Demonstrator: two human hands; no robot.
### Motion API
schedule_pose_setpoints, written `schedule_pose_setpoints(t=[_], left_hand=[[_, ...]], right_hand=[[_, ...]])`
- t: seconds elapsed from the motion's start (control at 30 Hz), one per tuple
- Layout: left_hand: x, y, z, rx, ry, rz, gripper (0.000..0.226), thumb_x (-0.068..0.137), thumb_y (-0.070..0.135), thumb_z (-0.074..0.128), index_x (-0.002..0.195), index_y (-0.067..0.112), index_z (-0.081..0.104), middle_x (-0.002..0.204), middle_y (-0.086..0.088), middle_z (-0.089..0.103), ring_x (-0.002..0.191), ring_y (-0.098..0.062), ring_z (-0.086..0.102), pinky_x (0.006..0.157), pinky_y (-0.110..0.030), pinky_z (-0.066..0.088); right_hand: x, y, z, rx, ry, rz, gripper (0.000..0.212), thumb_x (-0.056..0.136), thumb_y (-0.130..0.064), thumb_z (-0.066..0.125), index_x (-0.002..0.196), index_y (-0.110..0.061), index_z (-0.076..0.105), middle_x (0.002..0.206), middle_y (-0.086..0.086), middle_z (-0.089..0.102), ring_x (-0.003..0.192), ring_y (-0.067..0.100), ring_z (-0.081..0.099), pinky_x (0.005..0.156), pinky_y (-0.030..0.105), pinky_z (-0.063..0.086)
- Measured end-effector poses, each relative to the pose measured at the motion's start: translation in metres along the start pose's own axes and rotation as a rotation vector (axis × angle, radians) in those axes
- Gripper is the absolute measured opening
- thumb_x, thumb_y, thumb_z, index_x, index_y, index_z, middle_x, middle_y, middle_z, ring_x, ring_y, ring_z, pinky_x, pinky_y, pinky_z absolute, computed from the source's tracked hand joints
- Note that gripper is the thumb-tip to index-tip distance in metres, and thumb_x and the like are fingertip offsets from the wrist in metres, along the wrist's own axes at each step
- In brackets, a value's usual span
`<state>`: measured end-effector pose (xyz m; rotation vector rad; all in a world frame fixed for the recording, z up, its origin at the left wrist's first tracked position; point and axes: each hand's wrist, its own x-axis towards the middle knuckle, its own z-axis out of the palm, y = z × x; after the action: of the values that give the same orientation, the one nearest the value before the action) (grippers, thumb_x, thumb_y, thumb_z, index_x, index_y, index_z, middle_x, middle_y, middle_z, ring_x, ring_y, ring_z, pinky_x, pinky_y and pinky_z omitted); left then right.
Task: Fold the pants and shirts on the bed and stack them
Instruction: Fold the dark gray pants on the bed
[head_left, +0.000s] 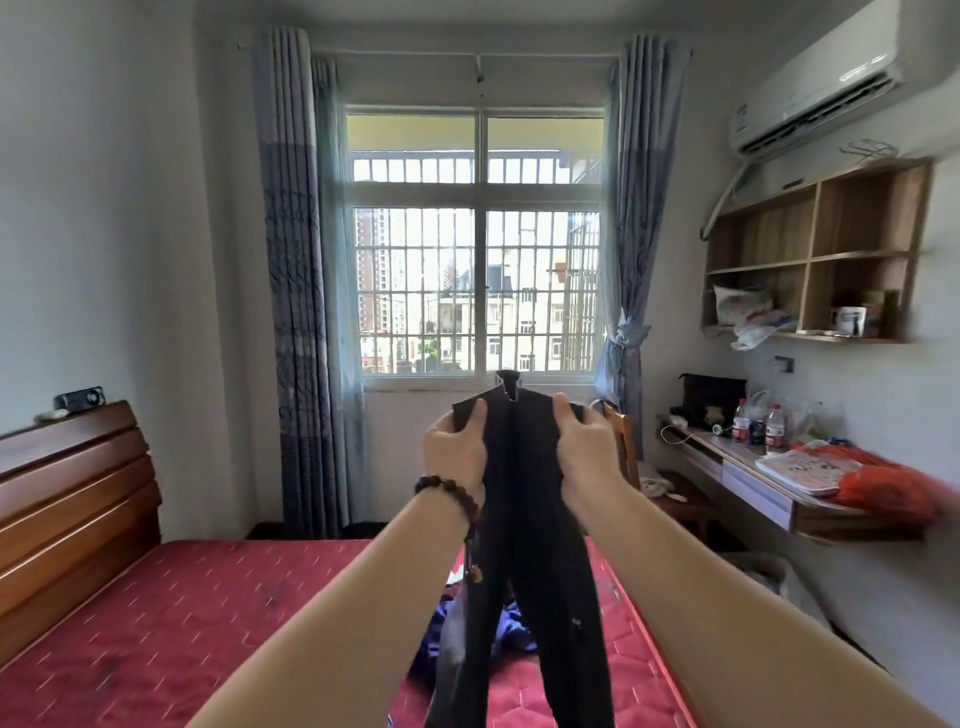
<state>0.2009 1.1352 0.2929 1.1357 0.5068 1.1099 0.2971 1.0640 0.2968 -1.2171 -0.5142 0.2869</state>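
L hand (456, 451): closed on the waistband of the black pants (524, 519), thumb over the front edge, beaded bracelet (450, 494) at the wrist.
R hand (587, 451): gripping the other side of the same waistband, thumb on top; both hands level, close together.
Why held so: prob. to let the pants hang from the waist so the legs drop straight and line up before folding.
Pants: up in the air at chest height in front of the window (475, 244), fly/zip area between the hands, two legs dangling down toward the bed (208, 623); lower ends run out of frame.
Rest of laundry: blue garment (511, 629) crumpled on the bed right behind the hanging legs, w/ a bit of other fabric beside it; not folded yet.
Stack: none visible on the bed.
Stage: early, 1st fold of the pants not yet made, by my read.
Surface (748, 475) at right: bottles, bags; not involved.
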Motion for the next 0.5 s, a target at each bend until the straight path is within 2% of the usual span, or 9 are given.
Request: schedule_pose_setpoints(t=[0.07, 0.17, 0.27, 0.33, 0.4, 0.5], left_hand=[[-0.008, 0.000, 0.008, 0.054, -0.016, 0.058, 0.016, 0.092, 0.025, 0.064, 0.081, 0.016, 0.072, 0.088, -0.008, 0.075, 0.089, -0.027, 0.071, 0.084, -0.045, 0.058], [-0.011, 0.001, 0.006, 0.075, -0.113, 0.079, 0.025, 0.090, 0.035, 0.065, 0.080, 0.014, 0.074, 0.091, -0.016, 0.073, 0.093, -0.033, 0.069, 0.086, -0.046, 0.057], [-0.009, -0.003, 0.000, 0.083, -0.295, 0.120, 0.016, 0.082, 0.038, 0.072, 0.085, 0.022, 0.075, 0.094, -0.010, 0.074, 0.095, -0.029, 0.069, 0.088, -0.042, 0.056], [-0.003, -0.004, -0.007, 0.185, -0.316, 0.204, 0.010, 0.082, 0.029, 0.073, 0.090, 0.024, 0.072, 0.094, -0.005, 0.074, 0.094, -0.025, 0.070, 0.088, -0.044, 0.056], [0.006, -0.001, -0.017, 0.250, -0.276, 0.252, 0.010, 0.090, 0.022, 0.065, 0.097, 0.017, 0.070, 0.097, -0.008, 0.074, 0.097, -0.029, 0.068, 0.091, -0.050, 0.053], [0.019, 0.010, -0.035, 0.158, -0.248, 0.179, 0.017, 0.098, 0.019, 0.055, 0.100, 0.012, 0.070, 0.103, -0.011, 0.073, 0.104, -0.033, 0.066, 0.092, -0.047, 0.053]], right_hand=[[-0.017, 0.001, 0.012, -0.007, -0.075, 0.006, 0.033, 0.098, -0.047, 0.047, 0.088, -0.021, 0.064, 0.088, 0.004, 0.069, 0.086, 0.021, 0.066, 0.078, 0.034, 0.055], [-0.031, -0.001, 0.016, 0.196, -0.309, 0.133, 0.061, 0.097, -0.061, 0.029, 0.103, -0.015, 0.069, 0.105, 0.007, 0.072, 0.096, 0.019, 0.069, 0.078, 0.030, 0.056], [-0.033, -0.005, 0.016, 0.352, -0.481, 0.201, 0.076, 0.096, -0.064, 0.017, 0.116, -0.008, 0.064, 0.122, 0.012, 0.065, 0.114, 0.022, 0.061, 0.096, 0.032, 0.046], [-0.031, -0.009, 0.015, 0.361, -0.542, 0.213, 0.080, 0.096, -0.065, 0.014, 0.119, -0.005, 0.062, 0.122, 0.014, 0.065, 0.115, 0.024, 0.059, 0.104, 0.036, 0.042], [-0.029, -0.012, 0.010, 0.274, -0.562, 0.185, 0.074, 0.096, -0.062, 0.021, 0.115, -0.005, 0.064, 0.121, 0.011, 0.066, 0.115, 0.022, 0.059, 0.103, 0.036, 0.044], [-0.017, -0.012, -0.003, -0.003, -0.422, 0.019, 0.051, 0.091, -0.054, 0.048, 0.111, -0.010, 0.066, 0.120, 0.003, 0.066, 0.116, 0.021, 0.059, 0.087, 0.030, 0.052]])
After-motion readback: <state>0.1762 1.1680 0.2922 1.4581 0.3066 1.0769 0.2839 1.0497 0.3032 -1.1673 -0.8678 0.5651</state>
